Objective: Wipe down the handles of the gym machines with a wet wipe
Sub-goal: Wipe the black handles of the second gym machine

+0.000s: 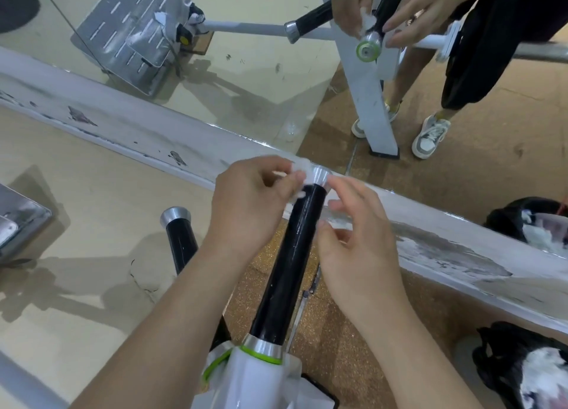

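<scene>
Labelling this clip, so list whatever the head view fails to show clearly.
All in the head view:
1. Wet wipe: motion-blurred and mostly covered by fingers of the left hand; its extent is unclear.
2. Right hand: fingertips blurred; whether it touches the handle is uncertain.
3. Second handle: lower part hidden behind the left forearm.
4. Black bag: cut off by the right edge.

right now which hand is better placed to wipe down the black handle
Left. The left hand pinches the wet wipe at the black handle's far end; the right hand is beside the handle, fingers loose, with no wipe.
</scene>
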